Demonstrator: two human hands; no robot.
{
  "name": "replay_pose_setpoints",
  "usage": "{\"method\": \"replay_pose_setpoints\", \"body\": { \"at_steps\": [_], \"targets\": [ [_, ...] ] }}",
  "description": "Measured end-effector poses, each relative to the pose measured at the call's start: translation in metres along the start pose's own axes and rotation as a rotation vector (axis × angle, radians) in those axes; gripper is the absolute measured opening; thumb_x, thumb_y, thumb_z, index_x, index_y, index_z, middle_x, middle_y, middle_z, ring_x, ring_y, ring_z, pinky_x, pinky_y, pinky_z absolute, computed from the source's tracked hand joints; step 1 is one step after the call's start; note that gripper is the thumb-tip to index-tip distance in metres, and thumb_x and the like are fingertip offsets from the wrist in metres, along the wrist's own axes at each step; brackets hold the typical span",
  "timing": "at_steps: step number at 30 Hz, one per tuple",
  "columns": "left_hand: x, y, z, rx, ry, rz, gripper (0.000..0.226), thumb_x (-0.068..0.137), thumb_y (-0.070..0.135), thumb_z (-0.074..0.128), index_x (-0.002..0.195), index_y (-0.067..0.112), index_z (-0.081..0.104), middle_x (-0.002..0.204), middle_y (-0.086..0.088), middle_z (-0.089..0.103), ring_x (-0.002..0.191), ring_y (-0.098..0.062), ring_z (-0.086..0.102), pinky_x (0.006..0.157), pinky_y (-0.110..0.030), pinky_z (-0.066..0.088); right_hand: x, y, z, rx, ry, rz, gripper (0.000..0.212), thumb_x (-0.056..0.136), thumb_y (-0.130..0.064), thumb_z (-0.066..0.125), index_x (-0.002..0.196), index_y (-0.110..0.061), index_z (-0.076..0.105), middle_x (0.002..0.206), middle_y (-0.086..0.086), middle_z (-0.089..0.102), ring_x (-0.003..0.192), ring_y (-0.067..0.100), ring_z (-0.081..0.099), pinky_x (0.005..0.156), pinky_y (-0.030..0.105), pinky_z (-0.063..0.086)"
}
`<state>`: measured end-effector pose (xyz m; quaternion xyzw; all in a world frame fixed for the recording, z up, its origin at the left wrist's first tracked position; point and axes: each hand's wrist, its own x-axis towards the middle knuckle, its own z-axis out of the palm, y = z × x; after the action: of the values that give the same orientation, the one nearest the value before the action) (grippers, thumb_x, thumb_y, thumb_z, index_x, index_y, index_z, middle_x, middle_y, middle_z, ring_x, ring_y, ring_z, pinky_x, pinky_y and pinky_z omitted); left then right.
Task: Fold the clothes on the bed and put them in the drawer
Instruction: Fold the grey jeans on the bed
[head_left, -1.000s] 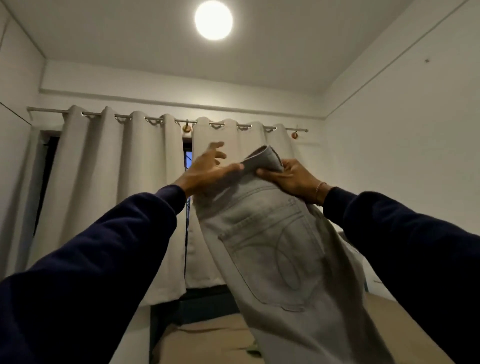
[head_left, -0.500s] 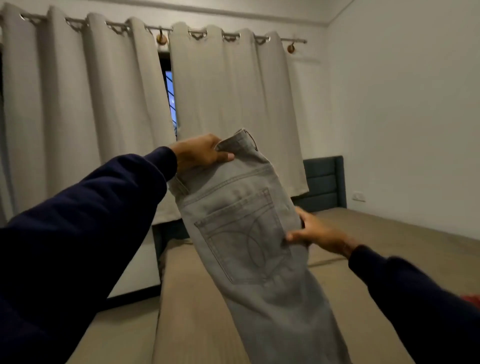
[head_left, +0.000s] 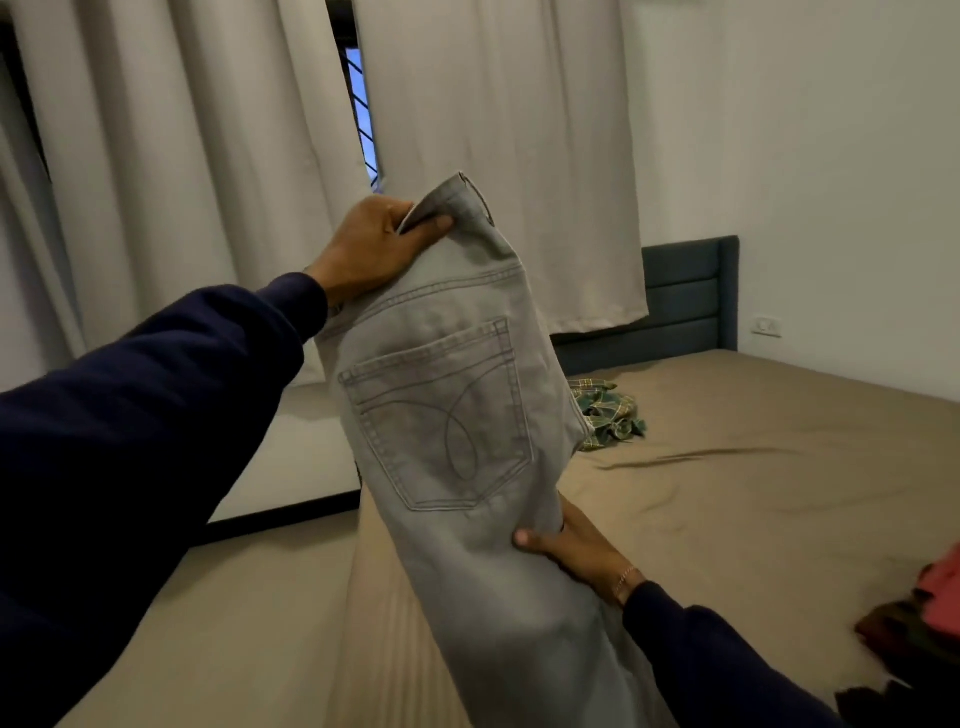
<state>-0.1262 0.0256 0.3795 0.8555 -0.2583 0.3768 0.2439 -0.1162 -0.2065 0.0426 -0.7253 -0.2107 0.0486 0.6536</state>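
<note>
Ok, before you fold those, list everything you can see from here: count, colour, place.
jeans: one pair, grey, held up over the bed, back pocket facing the camera
bed: one, tan sheet, filling the right and lower frame
plaid garment: one, green and yellow, crumpled on the bed near the headboard
clothes pile: count unclear, red and dark, on the bed at the right edge
headboard: one, dark blue-grey, against the wall
curtains: two panels, off-white, over the window
wall socket: one, white, right of the headboard
left hand: grips the waistband
right hand: holds the jeans below the pocket

Dim, warm indoor light, soft shadows, slight blur throughout, wide-angle bending at edges; source perhaps overhead.
</note>
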Motion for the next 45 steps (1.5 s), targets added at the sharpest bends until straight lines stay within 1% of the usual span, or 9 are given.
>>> {"method": "replay_pose_setpoints", "body": {
  "at_steps": [2,8,13,19,23,31,34,40,45],
  "targets": [
    [0.001,0.005,-0.01,0.035,0.078,0.018,0.063,0.093,0.054,0.062,0.06,0.007,0.036,0.062,-0.003,0.031,0.057,-0.011,0.029,0.055,-0.032,0.025,0.009,-0.012,0.005,-0.007,0.07,-0.085,0.057,0.082,-0.053,0.076,0.132,-0.035,0.055,0.127,-0.012,0.066,0.119,0.012,0.062,0.093,0.025,0.054],
    [0.003,0.008,-0.061,0.212,0.281,0.05,0.072,0.092,0.066,0.055,0.054,0.009,0.031,0.057,-0.003,0.027,0.054,-0.013,0.022,0.049,-0.033,0.02,0.028,-0.051,-0.039,0.218,0.269,-0.253,0.097,0.069,-0.06,0.083,0.15,-0.026,0.042,0.136,-0.008,0.058,0.121,0.014,0.061,0.097,0.031,0.054],
    [0.001,0.004,-0.074,0.232,0.294,0.098,0.071,0.091,0.067,0.055,0.052,0.012,0.033,0.052,0.005,0.028,0.053,-0.013,0.023,0.05,-0.032,0.021,0.038,-0.061,-0.028,0.006,0.118,-0.131,0.106,0.058,-0.046,0.096,0.148,-0.032,0.042,0.141,-0.007,0.055,0.124,0.016,0.059,0.098,0.037,0.056],
    [0.0,0.017,-0.083,0.351,0.297,0.127,0.067,0.093,0.063,0.055,0.05,0.018,0.032,0.043,0.005,0.028,0.045,-0.01,0.023,0.046,-0.022,0.02,0.018,-0.064,0.025,0.047,-0.126,0.001,0.052,0.075,-0.018,0.085,0.118,-0.03,0.058,0.113,-0.008,0.071,0.105,0.01,0.069,0.085,0.024,0.057],
    [-0.006,-0.002,-0.106,0.522,0.307,0.024,0.078,0.091,0.076,0.044,0.056,0.006,0.043,0.049,-0.008,0.036,0.049,-0.025,0.035,0.052,-0.037,0.03,-0.006,-0.056,0.02,0.127,-0.15,0.066,0.073,0.061,-0.046,0.094,0.121,-0.014,0.067,0.118,0.007,0.073,0.108,0.024,0.07,0.091,0.038,0.058],
    [-0.075,-0.082,-0.075,0.343,0.333,-0.437,0.075,0.088,0.077,0.046,0.059,0.008,0.058,0.057,-0.009,0.056,0.06,-0.032,0.059,0.056,-0.036,0.039,-0.033,-0.177,-0.113,-0.417,0.124,0.033,0.065,0.047,-0.075,0.08,0.057,-0.012,0.068,0.06,0.005,0.066,0.053,0.013,0.06,0.049,0.022,0.047],
    [-0.094,-0.094,-0.031,0.192,0.306,-0.589,0.071,0.09,0.067,0.055,0.058,0.004,0.056,0.059,-0.012,0.058,0.062,-0.031,0.061,0.054,-0.033,0.039,-0.045,-0.24,-0.155,-0.683,0.109,0.045,0.078,0.066,-0.072,0.079,0.072,0.005,0.069,0.071,0.023,0.067,0.063,0.023,0.061,0.061,0.032,0.049],
    [-0.108,-0.107,0.05,0.027,0.204,-0.795,0.06,0.094,0.058,0.057,0.075,0.002,0.064,0.076,-0.013,0.064,0.075,-0.034,0.061,0.058,-0.033,0.041,-0.015,-0.345,-0.198,-0.983,-0.005,0.239,0.031,0.082,-0.039,0.075,0.093,-0.01,0.08,0.093,0.014,0.077,0.085,0.031,0.075,0.08,0.044,0.06],
    [-0.175,-0.163,0.134,0.069,0.079,-1.012,0.064,0.099,0.055,0.05,0.111,-0.006,0.065,0.115,-0.028,0.066,0.105,-0.045,0.061,0.079,-0.038,0.046,0.076,-0.252,-0.188,-1.362,-0.109,0.345,0.051,0.063,-0.062,0.08,0.093,-0.022,0.073,0.093,-0.005,0.073,0.084,0.015,0.069,0.077,0.028,0.053]
  ]
}}
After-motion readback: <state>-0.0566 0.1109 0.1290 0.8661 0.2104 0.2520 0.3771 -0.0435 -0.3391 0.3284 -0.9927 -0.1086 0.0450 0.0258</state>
